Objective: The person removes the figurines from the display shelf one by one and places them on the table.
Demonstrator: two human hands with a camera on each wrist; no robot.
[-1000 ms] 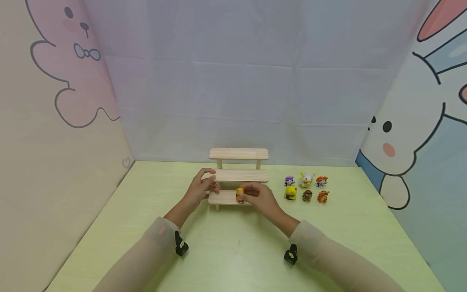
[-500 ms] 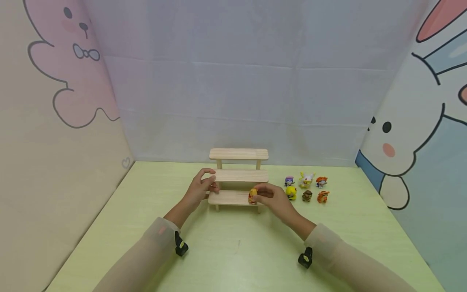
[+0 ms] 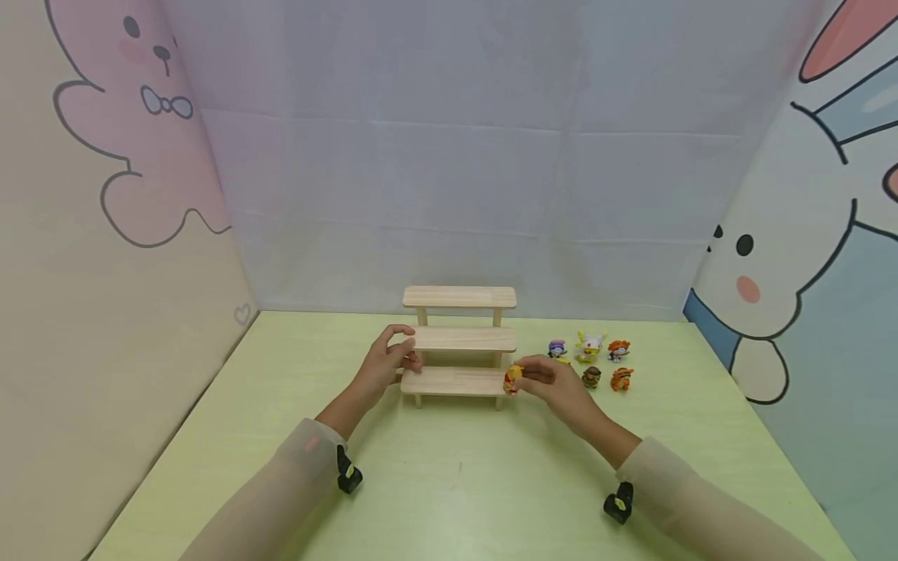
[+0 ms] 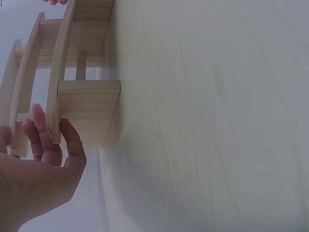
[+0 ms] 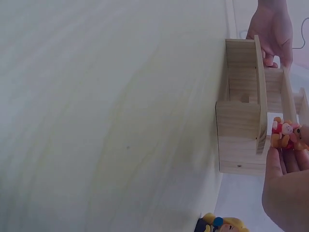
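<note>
A three-tier wooden display shelf [image 3: 459, 339] stands at the middle back of the table. My left hand [image 3: 382, 362] holds its left end, with fingers bent around the board ends in the left wrist view. My right hand [image 3: 564, 389] pinches a small orange-yellow and red bear figurine [image 3: 513, 379] between thumb and fingers. That figurine is at the right end of the lowest board, overlapping its edge in the head view. The right wrist view shows the figurine [image 5: 284, 134] close beside the shelf boards, resting against the fingertips.
Right of the shelf, small figurines stand in two rows: a purple-hatted one [image 3: 557, 348], a large white and yellow one [image 3: 589, 345], an orange-haired one [image 3: 618, 350], a brown one [image 3: 592, 378] and an orange tiger-like one [image 3: 621, 379]. A yellow figurine [image 5: 227, 223] is mostly hidden behind my right hand.
My right hand has carried the bear figurine rightward along the lowest board to its right end, now covering most of the yellow figurine in the head view. My left hand stays on the shelf.
</note>
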